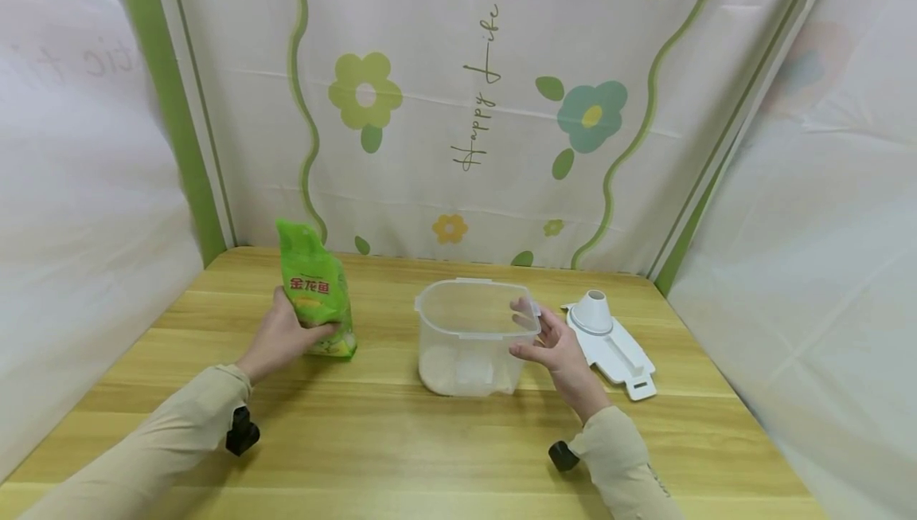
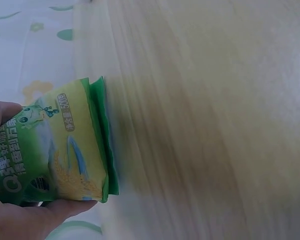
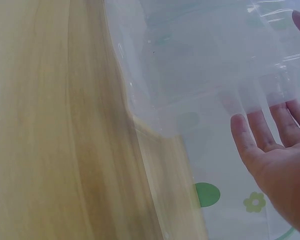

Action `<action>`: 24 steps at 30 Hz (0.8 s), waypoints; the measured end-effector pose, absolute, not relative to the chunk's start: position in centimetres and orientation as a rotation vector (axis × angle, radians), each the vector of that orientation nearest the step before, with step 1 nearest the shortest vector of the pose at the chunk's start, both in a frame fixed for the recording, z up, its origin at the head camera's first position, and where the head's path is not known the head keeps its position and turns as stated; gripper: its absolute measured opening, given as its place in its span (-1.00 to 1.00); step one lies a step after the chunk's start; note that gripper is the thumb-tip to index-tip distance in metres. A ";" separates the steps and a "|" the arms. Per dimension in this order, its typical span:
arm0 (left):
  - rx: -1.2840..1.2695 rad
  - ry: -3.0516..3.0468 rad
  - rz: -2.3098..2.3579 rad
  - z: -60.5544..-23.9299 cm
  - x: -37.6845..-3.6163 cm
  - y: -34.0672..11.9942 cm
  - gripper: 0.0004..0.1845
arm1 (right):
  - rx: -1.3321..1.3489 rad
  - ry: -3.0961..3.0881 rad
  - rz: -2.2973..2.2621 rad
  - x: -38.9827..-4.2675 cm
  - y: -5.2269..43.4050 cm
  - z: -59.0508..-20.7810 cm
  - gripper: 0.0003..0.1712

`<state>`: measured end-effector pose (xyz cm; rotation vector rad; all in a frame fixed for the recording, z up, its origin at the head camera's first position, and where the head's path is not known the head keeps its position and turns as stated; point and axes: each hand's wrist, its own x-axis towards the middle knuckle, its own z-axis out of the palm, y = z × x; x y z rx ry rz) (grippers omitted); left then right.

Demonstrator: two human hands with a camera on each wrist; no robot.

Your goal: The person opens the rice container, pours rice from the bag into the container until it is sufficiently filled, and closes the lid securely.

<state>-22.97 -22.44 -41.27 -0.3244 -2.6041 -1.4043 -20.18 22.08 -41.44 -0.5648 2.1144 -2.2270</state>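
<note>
My left hand (image 1: 286,338) grips the lower part of a green food bag (image 1: 315,285), thumb across its front. The bag stands upright at the left of the table; in the left wrist view its yellow panel (image 2: 75,150) shows printed wheat ears. A clear plastic container (image 1: 458,345) sits mid-table, uncovered, with a pale layer in its bottom. Around its right end, my right hand (image 1: 562,349) has its thumb at the front and its fingers at the far side. In the right wrist view those fingers (image 3: 285,125) lie nearly straight against or close to the container's wall.
A white lid (image 1: 609,345) with a cone-shaped spout lies on the wooden table (image 1: 401,456), right of the container. Patterned cloth (image 1: 430,106) hangs behind the table's back edge, and pale sheets rise at both sides.
</note>
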 end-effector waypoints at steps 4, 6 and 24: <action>-0.348 -2.592 -1.389 -41.0 -22.9 -22.4 -0.03 | -0.563 2.119 -2.226 -20.2 22.0 -41.5 -0.18; -0.351 -2.592 -1.374 -40.8 -22.8 -22.2 -0.04 | -0.557 2.124 -2.223 -20.2 22.0 -41.4 -0.19; -0.514 -2.585 -1.253 -36.0 -21.6 -19.4 -0.28 | -0.560 2.128 -2.242 -20.0 21.9 -41.5 -0.13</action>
